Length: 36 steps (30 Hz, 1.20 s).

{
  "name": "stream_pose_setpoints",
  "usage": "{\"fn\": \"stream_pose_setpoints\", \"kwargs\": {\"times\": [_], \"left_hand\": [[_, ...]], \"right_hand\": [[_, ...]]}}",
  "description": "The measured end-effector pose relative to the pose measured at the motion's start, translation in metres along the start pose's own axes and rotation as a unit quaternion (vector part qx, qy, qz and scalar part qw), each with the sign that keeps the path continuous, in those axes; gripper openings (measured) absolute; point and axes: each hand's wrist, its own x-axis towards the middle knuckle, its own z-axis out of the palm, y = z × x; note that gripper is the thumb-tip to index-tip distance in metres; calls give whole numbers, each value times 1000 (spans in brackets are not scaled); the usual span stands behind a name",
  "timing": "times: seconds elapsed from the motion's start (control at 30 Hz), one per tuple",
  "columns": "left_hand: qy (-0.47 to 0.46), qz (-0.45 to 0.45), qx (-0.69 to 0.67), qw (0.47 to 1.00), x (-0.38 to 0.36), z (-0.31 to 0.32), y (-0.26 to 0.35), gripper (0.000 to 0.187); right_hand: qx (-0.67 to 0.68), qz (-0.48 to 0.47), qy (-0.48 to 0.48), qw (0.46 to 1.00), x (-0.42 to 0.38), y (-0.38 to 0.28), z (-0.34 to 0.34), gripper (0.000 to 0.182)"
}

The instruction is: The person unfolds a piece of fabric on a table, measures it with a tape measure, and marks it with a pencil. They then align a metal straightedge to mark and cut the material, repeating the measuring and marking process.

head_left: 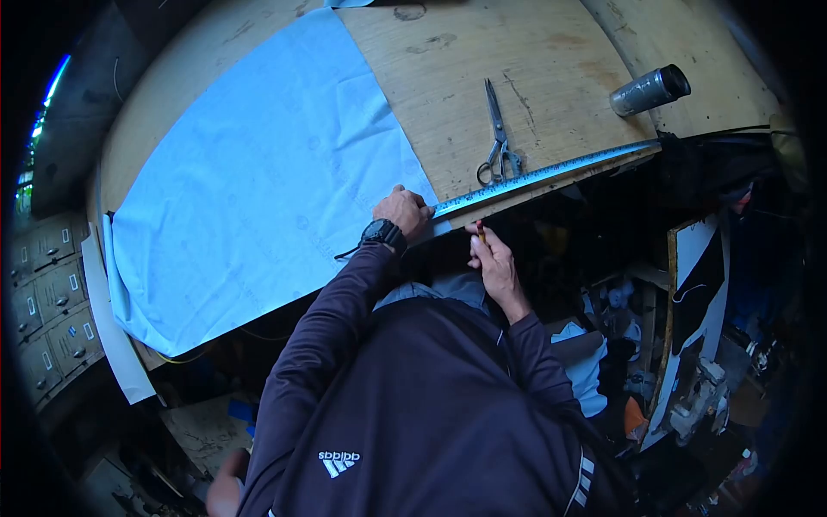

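A large pale blue sheet of fabric [267,172] covers the left part of the wooden table and hangs over its front edge. My left hand [403,211], with a black watch at the wrist, presses on the sheet's right front corner, its fingers closed at the end of a long measuring strip [551,171]. That strip runs right along the table's front edge. Just off the edge, my right hand [500,271] pinches a slim pencil [481,231] with a red end. Scissors [497,142] lie behind the strip, blades pointing away.
A dark metal cylinder [648,90] lies on its side at the table's right. Labelled drawers [52,293] stand at far left. Below the table on the right are cluttered items and a tall wood-edged panel [689,319]. A blurred limb [226,484] shows at lower left.
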Motion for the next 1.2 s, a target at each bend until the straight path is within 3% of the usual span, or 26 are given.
{"fn": "stream_pose_setpoints", "kwargs": {"times": [0.07,0.3,0.33,0.43,0.6,0.7,0.83,1.2], "left_hand": [[-2,-1,-1,1000,0,2,-1,33],[5,-10,-6,1000,-3,2,-1,33],[6,-10,-7,1000,-3,3,0,32],[13,-11,-19,1000,-4,4,-1,31],[3,-14,-23,1000,-8,3,-2,29],[-14,-27,-35,999,-1,1,-3,28],[-28,-36,-29,999,4,2,-3,27],[-15,-36,-23,999,4,5,-2,26]], "right_hand": [[112,39,-27,992,5,-10,6,36],[156,-28,1,987,65,-1,9,50],[70,-36,10,997,64,-16,9,61],[12,19,-46,999,72,-8,4,57],[-83,-74,-64,992,87,-10,11,27],[-167,-24,-123,978,107,-29,10,27],[-281,-47,-142,948,121,-29,17,32],[-321,-88,-168,928,127,-16,17,31]]}}
